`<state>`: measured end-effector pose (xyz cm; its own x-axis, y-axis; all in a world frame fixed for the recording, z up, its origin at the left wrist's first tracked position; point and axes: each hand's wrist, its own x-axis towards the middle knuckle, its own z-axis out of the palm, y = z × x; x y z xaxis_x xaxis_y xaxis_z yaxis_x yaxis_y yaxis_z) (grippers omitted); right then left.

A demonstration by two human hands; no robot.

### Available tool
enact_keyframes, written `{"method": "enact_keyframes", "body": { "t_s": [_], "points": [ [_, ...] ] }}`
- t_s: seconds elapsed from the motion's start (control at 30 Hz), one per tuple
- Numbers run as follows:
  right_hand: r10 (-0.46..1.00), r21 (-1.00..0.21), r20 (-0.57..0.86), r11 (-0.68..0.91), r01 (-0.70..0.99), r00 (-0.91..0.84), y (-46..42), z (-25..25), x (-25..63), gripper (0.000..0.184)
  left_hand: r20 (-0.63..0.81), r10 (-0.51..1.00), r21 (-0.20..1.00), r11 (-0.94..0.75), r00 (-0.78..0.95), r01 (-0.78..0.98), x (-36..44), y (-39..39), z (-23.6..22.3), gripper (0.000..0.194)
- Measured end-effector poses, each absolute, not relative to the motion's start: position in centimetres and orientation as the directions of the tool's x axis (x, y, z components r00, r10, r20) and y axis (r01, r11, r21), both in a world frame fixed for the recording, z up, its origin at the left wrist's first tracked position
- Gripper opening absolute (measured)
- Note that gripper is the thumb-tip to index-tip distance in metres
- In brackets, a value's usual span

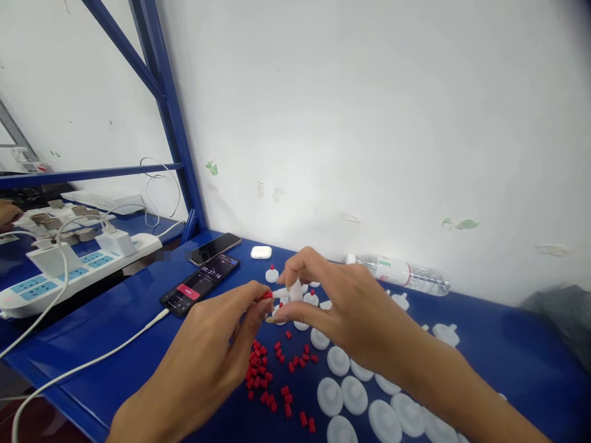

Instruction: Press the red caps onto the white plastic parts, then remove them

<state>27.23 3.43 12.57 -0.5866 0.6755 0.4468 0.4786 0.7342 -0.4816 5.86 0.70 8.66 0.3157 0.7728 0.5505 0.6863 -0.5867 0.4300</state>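
Observation:
Between finger and thumb, my left hand (pixel 217 344) pinches a small red cap (pixel 267 295). My right hand (pixel 332 295) grips a white plastic nozzle lid (pixel 294 291) by its round base, its thin tip pointing left at the cap. Cap and tip meet or nearly meet; the fingers partly hide the join. Below my hands lies a loose heap of red caps (pixel 258 363). White round lids (pixel 354 395) are spread under and beside my right forearm. Behind my hands stand several lids with red caps on their tips, such as a capped lid (pixel 272 274).
At the left are a phone showing a timer (pixel 201 286), a dark phone (pixel 216 248) and a white power strip (pixel 83 271) with cables. A white earbud case (pixel 261 252) and a lying clear bottle (pixel 401 274) are near the wall. Another person's hand (pixel 9 214) shows far left.

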Motion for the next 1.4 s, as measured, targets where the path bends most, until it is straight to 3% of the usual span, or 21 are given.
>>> {"method": "enact_keyframes", "body": {
  "t_s": [0.27,0.4,0.5,0.63,0.7,0.77,0.87,1.1,1.4],
  "points": [
    [0.539,-0.333,0.572,0.842,0.426,-0.619,2.2,12.5,26.0,0.018,0.435,0.815,0.588,-0.579,0.383,0.564,5.3,0.1,8.1,0.03],
    [0.458,-0.211,0.582,0.883,0.42,-0.671,2.2,12.4,26.0,0.011,0.481,0.802,0.595,-0.596,0.356,0.54,5.6,-0.1,8.0,0.033],
    [0.502,-0.224,0.48,0.863,0.453,-0.72,2.3,13.1,26.7,0.002,0.504,0.813,0.592,-0.572,0.293,0.568,6.0,-0.3,8.4,0.035],
    [0.743,-0.297,0.291,0.669,0.681,-0.603,3.7,13.9,29.0,0.023,0.463,0.848,0.547,-0.504,0.26,0.668,6.1,0.0,8.9,0.039],
    [0.812,-0.272,0.193,0.583,0.765,-0.55,5.1,13.5,30.4,0.023,0.425,0.866,0.515,-0.47,0.262,0.717,6.0,0.4,9.0,0.039],
    [0.828,-0.252,0.051,0.552,0.795,-0.559,6.6,12.5,31.7,0.021,0.383,0.885,0.492,-0.439,0.266,0.752,6.0,0.9,8.9,0.038],
    [0.809,-0.31,-0.115,0.522,0.795,-0.576,8.2,10.8,32.7,0.032,0.332,0.902,0.485,-0.415,0.278,0.77,6.2,1.2,8.7,0.037],
    [0.799,-0.415,-0.154,0.482,0.772,-0.582,9.6,9.4,33.0,0.011,0.264,0.915,0.482,-0.399,0.305,0.78,6.4,1.3,8.5,0.037],
    [0.837,-0.346,-0.136,0.461,0.817,-0.53,10.6,8.7,34.2,0.025,0.243,0.918,0.488,-0.394,0.313,0.779,6.6,1.1,8.7,0.033]
  ]
}}
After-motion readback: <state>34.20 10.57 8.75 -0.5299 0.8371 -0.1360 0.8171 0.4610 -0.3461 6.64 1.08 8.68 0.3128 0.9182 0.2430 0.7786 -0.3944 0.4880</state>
